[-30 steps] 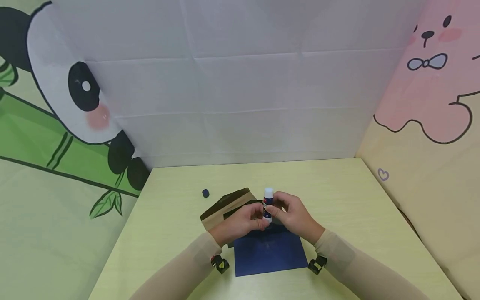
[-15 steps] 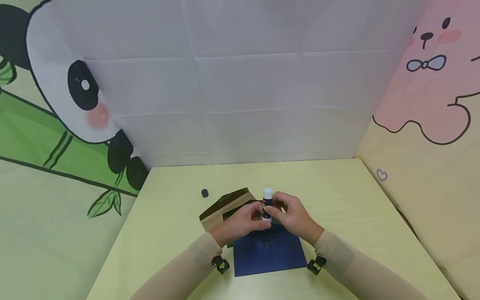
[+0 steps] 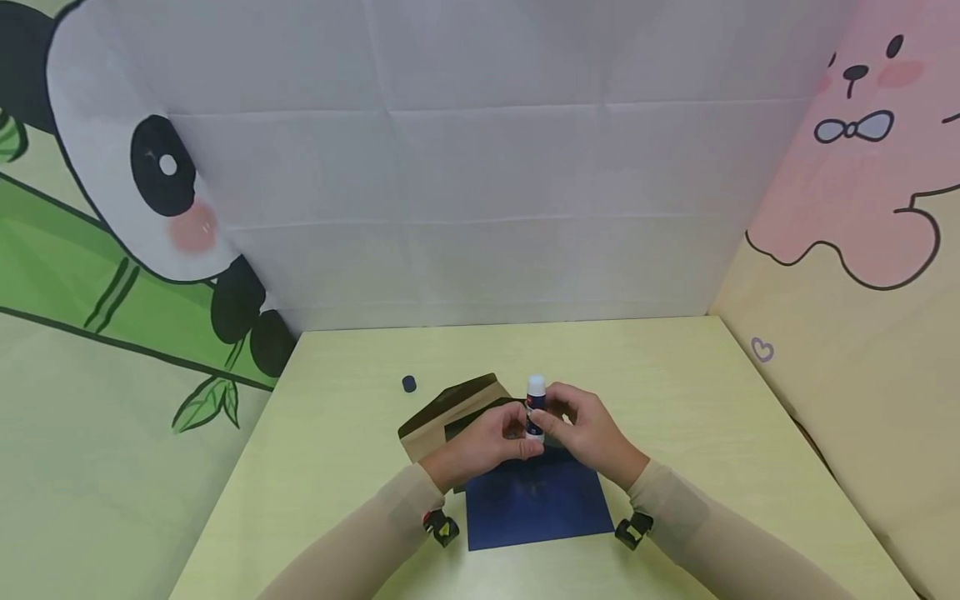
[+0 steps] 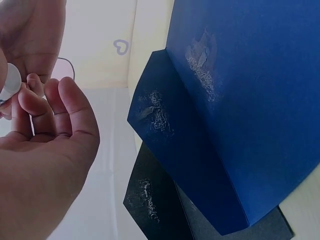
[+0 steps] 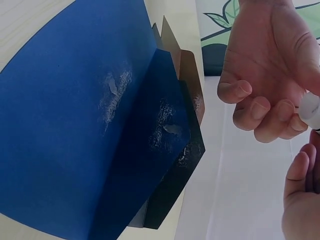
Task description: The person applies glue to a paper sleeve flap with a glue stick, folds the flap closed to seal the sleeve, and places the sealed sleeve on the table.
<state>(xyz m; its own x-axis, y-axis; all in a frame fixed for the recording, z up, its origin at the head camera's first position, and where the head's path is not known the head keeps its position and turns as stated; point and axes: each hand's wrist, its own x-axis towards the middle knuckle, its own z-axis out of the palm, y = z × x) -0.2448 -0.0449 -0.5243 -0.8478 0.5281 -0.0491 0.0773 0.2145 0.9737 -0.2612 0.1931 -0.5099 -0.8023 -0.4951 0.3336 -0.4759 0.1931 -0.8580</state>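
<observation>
A glue stick [image 3: 536,404] with a dark blue barrel stands upright between my hands, its white end facing up. My left hand [image 3: 483,446] pinches it low down, near the white base. My right hand [image 3: 588,425] grips the barrel from the other side, thumb in front. Both wrist views show only the white round end [image 4: 12,82] of the stick. Below the hands lies a blue envelope [image 3: 536,504], flap unfolded, with whitish glue smears on flap and body. A black envelope [image 5: 172,187] and a brown envelope [image 3: 435,422] stick out from beneath it; the black flap is smeared too.
A small dark cap [image 3: 408,384] lies on the pale table [image 3: 637,358], behind and left of the envelopes. A white cloth wall [image 3: 480,208] closes off the back, and printed side walls stand left and right.
The head view has shifted very slightly. Both hands keep hold of the glue stick in nearly the same place, and the envelopes lie as before.
</observation>
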